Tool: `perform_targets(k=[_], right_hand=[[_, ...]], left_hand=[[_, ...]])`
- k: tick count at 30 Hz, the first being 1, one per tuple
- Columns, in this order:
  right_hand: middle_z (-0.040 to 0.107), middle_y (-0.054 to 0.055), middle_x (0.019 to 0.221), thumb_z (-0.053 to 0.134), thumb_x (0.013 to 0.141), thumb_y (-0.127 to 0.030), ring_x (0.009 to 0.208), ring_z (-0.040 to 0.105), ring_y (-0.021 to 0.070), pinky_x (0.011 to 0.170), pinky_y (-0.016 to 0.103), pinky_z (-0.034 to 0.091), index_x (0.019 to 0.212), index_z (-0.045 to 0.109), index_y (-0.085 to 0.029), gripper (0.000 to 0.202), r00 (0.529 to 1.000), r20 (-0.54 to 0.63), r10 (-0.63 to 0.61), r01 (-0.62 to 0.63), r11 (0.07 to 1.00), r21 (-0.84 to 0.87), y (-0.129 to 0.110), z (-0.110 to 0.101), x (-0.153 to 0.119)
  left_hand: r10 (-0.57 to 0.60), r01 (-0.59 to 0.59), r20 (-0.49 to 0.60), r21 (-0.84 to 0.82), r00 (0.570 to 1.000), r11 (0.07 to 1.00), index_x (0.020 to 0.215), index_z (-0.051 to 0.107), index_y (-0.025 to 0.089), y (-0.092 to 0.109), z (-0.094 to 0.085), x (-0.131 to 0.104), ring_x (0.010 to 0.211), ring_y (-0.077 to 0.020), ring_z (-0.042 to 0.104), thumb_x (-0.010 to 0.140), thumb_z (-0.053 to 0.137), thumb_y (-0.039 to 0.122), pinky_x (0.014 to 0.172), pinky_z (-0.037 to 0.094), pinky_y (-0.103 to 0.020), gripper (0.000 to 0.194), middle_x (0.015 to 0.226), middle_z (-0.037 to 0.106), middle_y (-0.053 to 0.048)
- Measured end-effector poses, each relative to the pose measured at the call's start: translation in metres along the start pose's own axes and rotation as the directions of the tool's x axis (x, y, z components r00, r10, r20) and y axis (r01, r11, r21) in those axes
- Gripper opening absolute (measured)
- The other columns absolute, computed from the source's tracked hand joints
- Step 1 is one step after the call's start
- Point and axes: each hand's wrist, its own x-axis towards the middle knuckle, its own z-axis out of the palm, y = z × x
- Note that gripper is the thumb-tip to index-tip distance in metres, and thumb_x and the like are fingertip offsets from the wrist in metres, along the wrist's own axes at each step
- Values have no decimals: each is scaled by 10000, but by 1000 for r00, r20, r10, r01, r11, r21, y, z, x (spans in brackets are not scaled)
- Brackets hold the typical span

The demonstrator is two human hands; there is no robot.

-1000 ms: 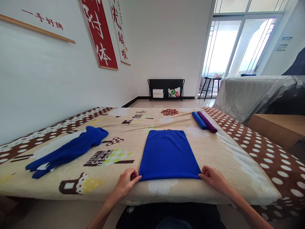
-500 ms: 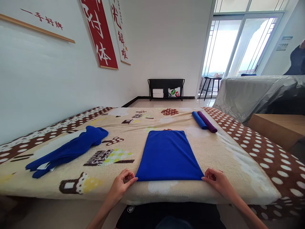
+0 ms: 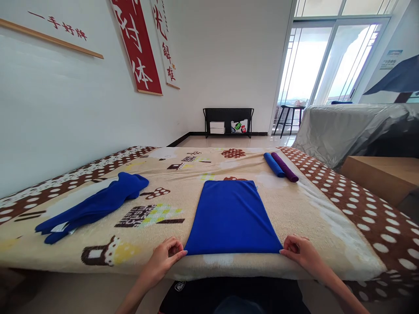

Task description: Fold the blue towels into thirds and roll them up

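At the far left, a loose blue cloth (image 3: 98, 207) lies bunched on the patterned blanket (image 3: 314, 205), its white tag (image 3: 60, 228) showing; neither hand touches it, and it looks not yet dealt with. Next comes the left hand (image 3: 163, 258), thumb and fingers pinched on the near left corner of the flat blue cloth (image 3: 232, 218). That cloth lies in the middle, right before the person, spread out with its near edge drawn straight between the hands; the flattening seems nearly done, though the cloth is not rolled. Beyond it to the right, a blue roll (image 3: 274, 165) and a purple roll (image 3: 284, 167) lie side by side, apparently finished and well apart from the fingers. Furthest right, the right hand (image 3: 303, 255) pinches the cloth's near right corner, so neither corner is released yet
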Motion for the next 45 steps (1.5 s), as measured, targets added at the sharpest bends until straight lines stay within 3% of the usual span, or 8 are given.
perform_targets(k=[5, 10, 15, 20, 24, 30, 37, 45], right_hand=[[592, -18, 654, 538, 833, -570, 659, 546, 157, 748, 307, 406, 809, 606, -238, 339, 997, 75, 9, -8, 1000, -17, -12, -17, -4], [679, 9, 817, 411, 932, -509, 782, 628, 177, 893, 374, 402, 999, 611, -260, 326, 991, -128, -36, 26, 997, -79, -51, -21, 14], [604, 74, 1320, 358, 970, -292, 1188, 572, 214, 1055, 422, 339, 1262, 573, -249, 365, 923, -185, -338, 289, 925, -247, -117, 39, 52], [449, 101, 1482, 344, 936, -173, 1379, 404, 204, 1115, 373, 318, 1439, 441, -155, 513, 915, -122, -384, 332, 890, -312, -147, 94, 73], [414, 74, 1503, 312, 981, -247, 1407, 362, 200, 1151, 390, 277, 1457, 425, -179, 494, 924, -153, -351, 281, 893, -351, -137, 101, 70], [419, 86, 1496, 272, 1006, -472, 1416, 346, 234, 1158, 452, 259, 1455, 430, -177, 560, 924, -282, -258, 125, 902, -413, -94, 80, 49], [402, 80, 1508, 272, 988, -550, 1422, 334, 244, 1156, 470, 276, 1486, 379, -183, 628, 912, -352, -211, 41, 900, -434, -49, 65, 26], [403, 71, 1507, 266, 989, -546, 1425, 327, 249, 1158, 464, 260, 1470, 410, -187, 617, 906, -361, -219, 37, 892, -450, -48, 65, 24]], left_hand=[[-35, 27, 47, 150, 998, 988, 690, 597, 210, 13, -5, -5, 700, -188, 564, 807, 577, 544, 694, 430, -296, 355, 737, 621, -9], [26, -6, -66, 284, 997, 959, 843, 595, 219, 42, -1, 0, 844, -229, 609, 885, 457, 384, 849, 429, -392, 219, 868, 655, -42], [330, -303, -77, 240, 941, 922, 1262, 561, 211, 81, 57, 39, 1243, -228, 527, 859, 352, 115, 1047, 403, -420, 464, 1309, 595, -93], [360, -340, 0, 330, 933, 880, 1443, 430, 131, 90, 116, 72, 1403, -209, 387, 841, 339, 55, 1134, 361, -412, 613, 1501, 439, -127], [357, -306, -31, 451, 933, 839, 1473, 396, 158, 79, 130, 68, 1407, -240, 381, 961, 322, 190, 1132, 347, -481, 518, 1510, 423, -118], [340, -223, -114, 558, 933, 799, 1470, 413, 237, 57, 113, 45, 1413, -273, 368, 995, 363, 420, 1137, 313, -514, 511, 1535, 385, -90], [296, -119, -204, 602, 933, 790, 1513, 320, 267, 18, 83, 21, 1424, -260, 346, 988, 390, 438, 1159, 282, -493, 557, 1563, 340, -62], [328, -126, -222, 622, 918, 773, 1510, 335, 244, 8, 78, 16, 1422, -259, 349, 984, 398, 415, 1171, 251, -489, 556, 1558, 349, -65]])
